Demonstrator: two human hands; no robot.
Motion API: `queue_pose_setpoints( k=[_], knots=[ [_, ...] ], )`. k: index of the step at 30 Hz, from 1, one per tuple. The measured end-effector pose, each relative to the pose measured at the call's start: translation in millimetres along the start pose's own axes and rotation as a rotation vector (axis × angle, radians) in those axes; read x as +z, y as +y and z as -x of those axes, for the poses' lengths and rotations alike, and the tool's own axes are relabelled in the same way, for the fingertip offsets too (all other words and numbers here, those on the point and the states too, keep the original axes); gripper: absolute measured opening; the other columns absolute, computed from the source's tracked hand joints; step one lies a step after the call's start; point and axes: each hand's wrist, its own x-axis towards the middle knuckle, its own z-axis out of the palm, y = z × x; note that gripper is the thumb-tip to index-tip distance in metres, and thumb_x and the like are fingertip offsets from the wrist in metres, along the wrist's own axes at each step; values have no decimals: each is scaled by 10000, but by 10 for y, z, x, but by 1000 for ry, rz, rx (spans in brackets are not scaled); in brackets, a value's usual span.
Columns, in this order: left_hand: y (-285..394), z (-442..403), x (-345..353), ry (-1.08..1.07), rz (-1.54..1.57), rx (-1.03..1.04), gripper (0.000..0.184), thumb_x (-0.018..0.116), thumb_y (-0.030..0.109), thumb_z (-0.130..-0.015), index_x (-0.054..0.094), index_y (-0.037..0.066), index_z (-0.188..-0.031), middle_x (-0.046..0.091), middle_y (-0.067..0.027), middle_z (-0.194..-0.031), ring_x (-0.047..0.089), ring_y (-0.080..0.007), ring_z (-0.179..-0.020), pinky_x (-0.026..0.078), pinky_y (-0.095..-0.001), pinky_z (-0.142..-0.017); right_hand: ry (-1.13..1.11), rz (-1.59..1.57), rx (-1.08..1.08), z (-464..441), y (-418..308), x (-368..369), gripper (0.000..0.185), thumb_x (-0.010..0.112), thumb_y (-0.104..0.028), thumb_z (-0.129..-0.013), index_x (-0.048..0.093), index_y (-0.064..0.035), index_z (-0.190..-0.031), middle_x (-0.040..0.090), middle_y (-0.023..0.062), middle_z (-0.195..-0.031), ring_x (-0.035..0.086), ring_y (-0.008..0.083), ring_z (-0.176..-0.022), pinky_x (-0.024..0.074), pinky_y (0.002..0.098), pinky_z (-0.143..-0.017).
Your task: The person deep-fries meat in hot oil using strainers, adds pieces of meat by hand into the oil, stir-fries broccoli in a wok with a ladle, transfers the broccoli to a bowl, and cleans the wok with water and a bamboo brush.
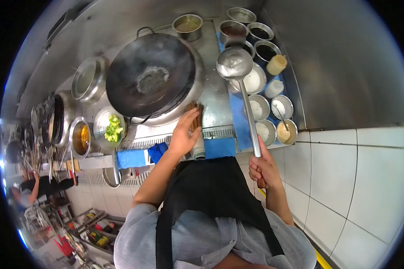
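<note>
In the head view, my right hand (265,168) is closed around the wooden end of a long steel ladle (248,112). The ladle's bowl is raised over the seasoning pans at the right. My left hand (184,134) has its fingers and thumb around a bamboo wok brush (199,145), whose pale wrapped end points toward me at the counter's front edge. Just beyond that hand sits a dark wok (130,54) on a round burner ring, hazy above, with a pale ring-shaped patch at its bottom.
A perforated strainer (98,121) holds green vegetable pieces beside a bowl of amber liquid (74,139). Several steel seasoning pans (258,107) and two squeeze bottles (276,65) line the right. A steel pot (187,36) stands behind. Another person (29,190) is at far left.
</note>
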Motion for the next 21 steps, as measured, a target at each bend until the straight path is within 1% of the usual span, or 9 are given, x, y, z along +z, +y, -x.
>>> queue_pose_setpoints(
  k=[5,6,9,10,13,14,17,18,21],
  knots=[
    [-574,990,-827,368,-89,-210,483,699,36,-850,584,4,-1318,607,-204,-1361,555,-393,-1278,419,-446,-1107,-147,119,-31,-301,-25,670,817,483,-19,-973,89,-236,-1654,469,26,-764,414,79,-480,387,249,-444],
    [-660,1150,-1009,403,-139,-266,486,703,36,-856,583,4,-1326,616,-204,-1346,567,-380,-1267,426,-433,-1096,-159,93,-28,-408,13,804,796,491,-30,-980,101,-197,-1653,480,29,-771,422,78,-485,383,253,-444],
    [-1004,1615,-1442,505,-155,-387,486,698,50,-876,582,3,-1345,625,-195,-1329,578,-363,-1247,436,-432,-1082,-164,133,40,-794,154,1186,780,500,-50,-991,110,-187,-1652,488,31,-788,419,78,-485,376,257,-444],
    [-1096,1762,-1582,527,-160,-422,483,699,51,-877,584,-1,-1343,623,-194,-1333,578,-365,-1248,435,-433,-1082,-157,190,18,-925,235,1327,769,514,-62,-987,140,-175,-1650,497,16,-744,432,93,-482,379,267,-447],
    [-1299,2178,-1947,585,-113,-551,463,700,52,-879,594,-23,-1323,609,-207,-1348,574,-362,-1256,442,-427,-1075,-19,700,-26,-1366,444,1747,746,518,-57,-968,214,-173,-1639,523,17,-691,440,99,-457,364,274,-426],
    [-1417,2346,-2031,607,-121,-597,478,710,68,-877,587,-29,-1329,602,-218,-1354,571,-355,-1264,446,-424,-1071,22,809,-131,-1506,582,1830,734,523,-44,-953,258,-161,-1628,512,-2,-627,468,105,-468,353,288,-407],
    [-1897,2963,-2156,566,-218,-739,539,734,129,-879,557,-47,-1355,615,-243,-1325,606,-345,-1212,477,-429,-1029,136,1270,-471,-1796,1075,1795,728,524,-36,-951,272,-159,-1624,504,-4,-607,463,91,-462,336,278,-397],
    [-2023,3091,-2208,536,-265,-783,563,742,153,-880,545,-54,-1366,625,-250,-1308,626,-343,-1182,491,-433,-1010,113,1060,-326,-1767,1212,1823,720,526,-36,-953,283,-156,-1621,520,-1,-623,453,88,-468,363,280,-422],
    [-2164,3332,-2332,355,-24,-1015,615,775,171,-861,527,-85,-1363,665,-239,-1229,648,-355,-1142,490,-415,-1010,86,750,2,-1621,1062,2128,756,598,-60,-918,313,-186,-1607,604,96,-697,569,191,-528,482,372,-536]
  ],
)
